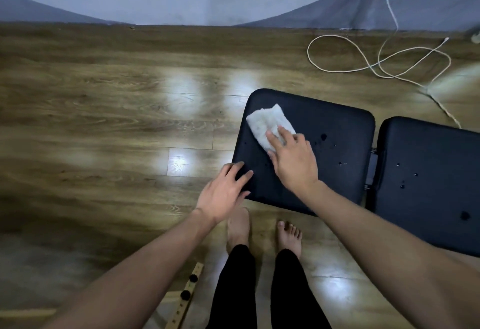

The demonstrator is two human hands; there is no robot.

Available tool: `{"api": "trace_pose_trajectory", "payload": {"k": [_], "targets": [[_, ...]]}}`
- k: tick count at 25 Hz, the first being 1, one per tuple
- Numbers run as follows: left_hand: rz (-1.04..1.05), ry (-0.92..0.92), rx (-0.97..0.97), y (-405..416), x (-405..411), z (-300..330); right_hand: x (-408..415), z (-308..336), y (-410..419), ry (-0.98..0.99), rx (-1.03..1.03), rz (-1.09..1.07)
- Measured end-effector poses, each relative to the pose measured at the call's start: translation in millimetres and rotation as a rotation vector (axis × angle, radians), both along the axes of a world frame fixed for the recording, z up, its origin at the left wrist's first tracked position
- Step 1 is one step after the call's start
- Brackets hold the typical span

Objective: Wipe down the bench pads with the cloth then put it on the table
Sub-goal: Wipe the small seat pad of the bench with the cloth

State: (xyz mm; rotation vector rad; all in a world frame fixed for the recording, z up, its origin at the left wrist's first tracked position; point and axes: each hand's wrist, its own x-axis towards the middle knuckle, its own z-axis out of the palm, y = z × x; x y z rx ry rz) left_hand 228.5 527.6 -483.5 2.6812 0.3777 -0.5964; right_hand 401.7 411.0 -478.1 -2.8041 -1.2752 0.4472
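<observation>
Bench pads first: the nearer black pad (324,152) sits over the wood floor (104,121) with a second black pad (428,180) just beside it to your right, a narrow gap between them, and both carry a few dark droplets. Your right hand (294,158) lies flat with its fingers pressing down on the white cloth (267,123), which rests folded on the nearer pad's far left part, while your left hand (223,193) is spread and empty, fingertips touching that pad's near left corner. Your bare feet (262,232) stand below the pad's near edge, and a white cable (379,64) loops on the floor beyond it.
</observation>
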Motion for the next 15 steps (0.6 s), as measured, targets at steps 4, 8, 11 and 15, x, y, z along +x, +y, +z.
{"api": "trace_pose_trajectory", "payload": {"k": [4, 8, 11, 15], "targets": [[-0.005, 0.064, -0.04, -2.6, -9.1, 2.0, -63.1, 7.7, -30.5, 0.016, 0.034, 0.056], [0.036, 0.05, -0.045, -3.1, -8.0, -1.3, -21.8, 1.5, -2.8, -0.048, -0.016, 0.15], [0.058, 0.044, -0.052, -5.4, -11.0, -8.6, 33.4, -1.9, 41.1, -0.013, -0.034, 0.055], [0.074, 0.038, -0.053, -6.9, -10.4, -9.7, 38.3, -4.5, 51.5, 0.028, -0.046, 0.044]]}}
